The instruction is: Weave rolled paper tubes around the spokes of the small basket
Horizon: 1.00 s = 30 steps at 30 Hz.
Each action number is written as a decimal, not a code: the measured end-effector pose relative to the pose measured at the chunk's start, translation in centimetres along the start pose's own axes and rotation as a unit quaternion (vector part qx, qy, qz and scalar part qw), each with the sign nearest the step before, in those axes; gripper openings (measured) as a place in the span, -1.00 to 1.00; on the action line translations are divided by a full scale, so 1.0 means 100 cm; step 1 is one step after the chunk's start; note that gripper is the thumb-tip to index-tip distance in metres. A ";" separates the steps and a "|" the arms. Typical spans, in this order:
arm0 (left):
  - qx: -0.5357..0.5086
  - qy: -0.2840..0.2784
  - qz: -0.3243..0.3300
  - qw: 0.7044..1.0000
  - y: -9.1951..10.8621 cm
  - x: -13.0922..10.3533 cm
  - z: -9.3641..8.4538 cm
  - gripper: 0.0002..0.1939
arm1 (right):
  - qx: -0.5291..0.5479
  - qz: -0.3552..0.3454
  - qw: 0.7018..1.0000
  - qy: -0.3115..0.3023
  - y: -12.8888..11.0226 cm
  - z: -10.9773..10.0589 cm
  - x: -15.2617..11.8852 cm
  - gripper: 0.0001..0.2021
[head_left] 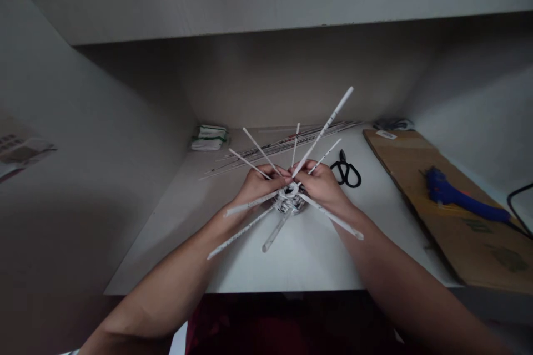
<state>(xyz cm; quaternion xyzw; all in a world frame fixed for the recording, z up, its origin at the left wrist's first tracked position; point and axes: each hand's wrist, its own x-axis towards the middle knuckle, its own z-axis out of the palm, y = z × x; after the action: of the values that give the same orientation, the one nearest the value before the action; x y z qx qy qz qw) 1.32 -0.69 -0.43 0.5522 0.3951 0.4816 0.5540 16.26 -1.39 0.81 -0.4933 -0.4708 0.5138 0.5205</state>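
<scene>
White, print-marked paper weave with slim radiating tubes — left hand and right hand pinch its far side — black looped scissors nearby.

Woven piece: before us
Loose paper sticks: behind it
Packet: behind, to our left
Scissors: just right of it
Glue gun: on cardboard, our far right

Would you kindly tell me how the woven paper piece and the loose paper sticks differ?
The woven paper piece is in the left hand and right hand; the loose paper sticks lie on the table. The piece has spokes radiating in several directions; the sticks lie roughly side by side. Both are whitish with dark markings.
</scene>
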 end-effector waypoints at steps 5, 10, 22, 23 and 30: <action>-0.025 0.002 -0.029 0.999 0.003 0.000 0.000 -0.72 | 0.016 -0.021 1.000 -0.006 0.004 0.000 0.000 -0.78; -0.010 -0.014 -0.015 1.000 0.005 0.000 -0.003 -0.71 | 0.002 -0.049 0.999 -0.014 0.007 0.000 0.000 -0.82; 0.021 -0.076 -0.037 0.996 0.005 -0.002 -0.002 -0.77 | -0.043 -0.093 0.995 0.017 0.002 0.001 -0.001 -0.76; 0.023 -0.070 -0.040 0.996 0.007 -0.003 -0.002 -0.77 | -0.050 -0.100 0.993 0.023 0.002 0.000 -0.001 -0.79; 0.049 0.012 -0.050 0.997 0.009 0.000 -0.005 -0.72 | -0.061 -0.033 0.997 -0.038 -0.009 -0.005 -0.005 -0.76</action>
<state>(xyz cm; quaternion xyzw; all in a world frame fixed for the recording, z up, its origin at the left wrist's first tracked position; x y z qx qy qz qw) 0.78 -0.61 0.42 0.5522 0.4522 0.4399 0.5450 16.79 -1.87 1.68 -0.4880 -0.5367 0.4851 0.4884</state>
